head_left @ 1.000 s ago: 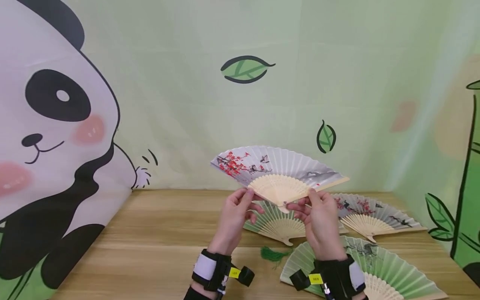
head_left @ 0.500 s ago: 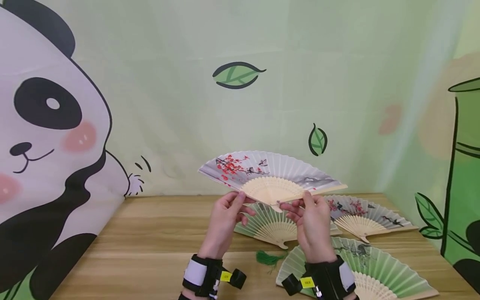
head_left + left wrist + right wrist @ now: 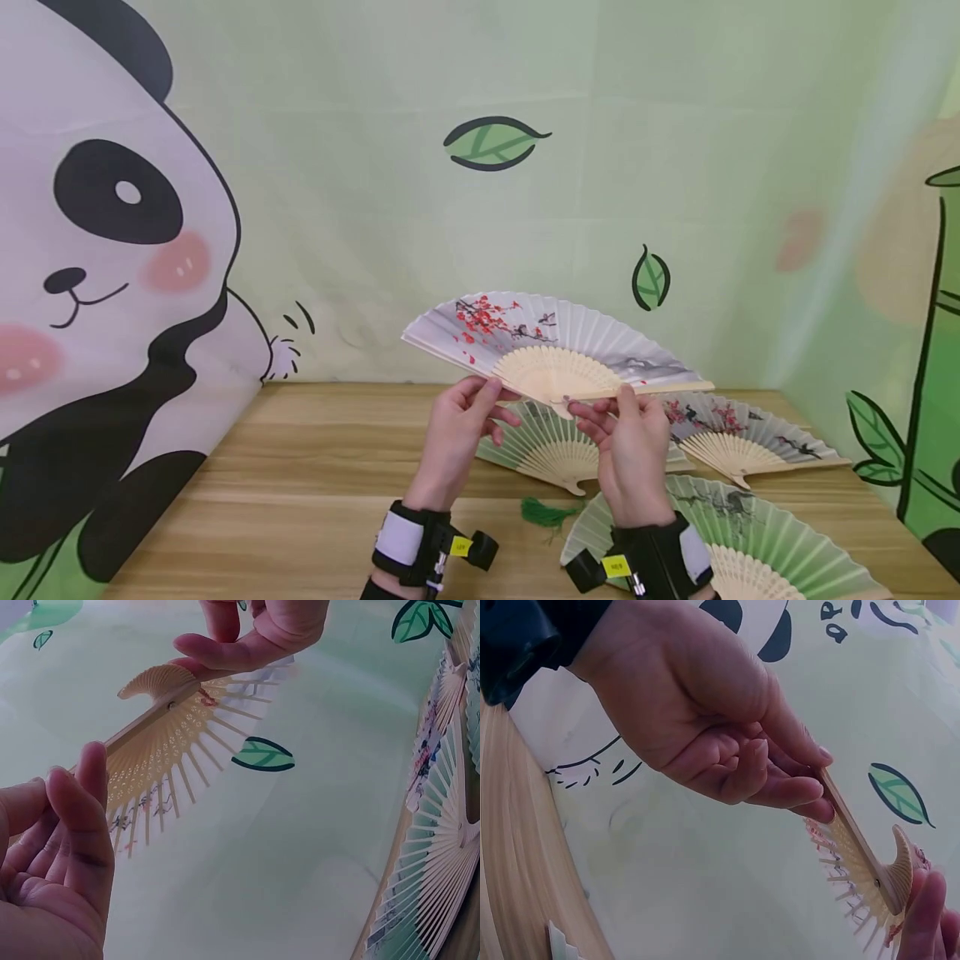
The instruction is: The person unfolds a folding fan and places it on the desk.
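In the head view I hold up a spread folding fan [image 3: 562, 321], pale grey with red blossoms and bare bamboo ribs. My left hand [image 3: 456, 442] pinches its left edge between thumb and fingers, low on the ribs. On the other side my right hand [image 3: 636, 454] pinches the right guard stick near the pivot, thumb facing me. The left wrist view shows the fan's ribs [image 3: 139, 765] from another side, with both hands on it. The guard stick [image 3: 855, 832] runs between the hands in the right wrist view.
Behind the hands, a green fan [image 3: 558, 450] lies spread on the wooden table [image 3: 300, 475]. A grey blossom fan [image 3: 738, 450] lies to its right, and another green fan [image 3: 795, 533] is nearer. A green tassel [image 3: 543, 512] rests between them. A panda backdrop [image 3: 360, 208] stands behind.
The held fan spreads slightly wider, its right guard stick swinging lower and its left edge further out. Both hands keep their pinch. The head view has shifted slightly; the fans on the table stay put.
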The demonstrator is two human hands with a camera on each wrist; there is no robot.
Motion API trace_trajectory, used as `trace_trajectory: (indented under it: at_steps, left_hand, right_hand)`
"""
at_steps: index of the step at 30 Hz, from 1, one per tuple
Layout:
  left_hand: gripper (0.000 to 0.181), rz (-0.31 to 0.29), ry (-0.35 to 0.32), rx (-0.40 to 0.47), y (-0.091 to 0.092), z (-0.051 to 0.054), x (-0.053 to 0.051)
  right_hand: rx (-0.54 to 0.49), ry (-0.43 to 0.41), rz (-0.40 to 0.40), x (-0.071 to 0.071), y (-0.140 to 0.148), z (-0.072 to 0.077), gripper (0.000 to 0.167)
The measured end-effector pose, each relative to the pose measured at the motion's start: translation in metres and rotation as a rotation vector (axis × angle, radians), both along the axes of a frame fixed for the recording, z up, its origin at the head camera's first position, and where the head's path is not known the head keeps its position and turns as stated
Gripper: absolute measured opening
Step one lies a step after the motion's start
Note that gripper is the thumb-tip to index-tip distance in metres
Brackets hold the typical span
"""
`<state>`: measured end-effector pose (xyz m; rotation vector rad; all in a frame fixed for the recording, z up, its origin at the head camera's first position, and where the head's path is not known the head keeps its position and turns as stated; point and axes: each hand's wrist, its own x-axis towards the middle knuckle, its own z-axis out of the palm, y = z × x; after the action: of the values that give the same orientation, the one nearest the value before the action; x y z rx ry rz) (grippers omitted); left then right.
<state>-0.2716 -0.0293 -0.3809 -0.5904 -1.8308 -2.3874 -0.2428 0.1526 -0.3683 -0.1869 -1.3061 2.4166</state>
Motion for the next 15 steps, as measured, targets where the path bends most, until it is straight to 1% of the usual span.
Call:
trace_trajectory:
  at_steps: [6, 10, 12, 15]
  left_hand:
    - [0.036, -0.005, 0.01, -0.022, 0.0018, -0.0005, 0.0003]
    - [0.035, -0.013, 0.003, -0.028, 0.0037, -0.0012, 0.0016]
    - [0.033, -0.009, 0.007, -0.036, 0.0036, -0.0013, 0.0023]
    - [0.031, 0.01, 0.024, -0.042, 0.0023, -0.001, 0.0005]
  right_hand:
    - [-0.02, 0.028, -0.03, 0.0001, 0.0013, -0.0003, 0.016]
    - [-0.039, 0.034, -0.053, 0.0007, 0.0023, -0.0021, 0.016]
    - [-0.046, 0.033, -0.058, 0.0008, 0.001, -0.0041, 0.016]
    - [-0.055, 0.037, -0.052, -0.0008, -0.0035, -0.0085, 0.016]
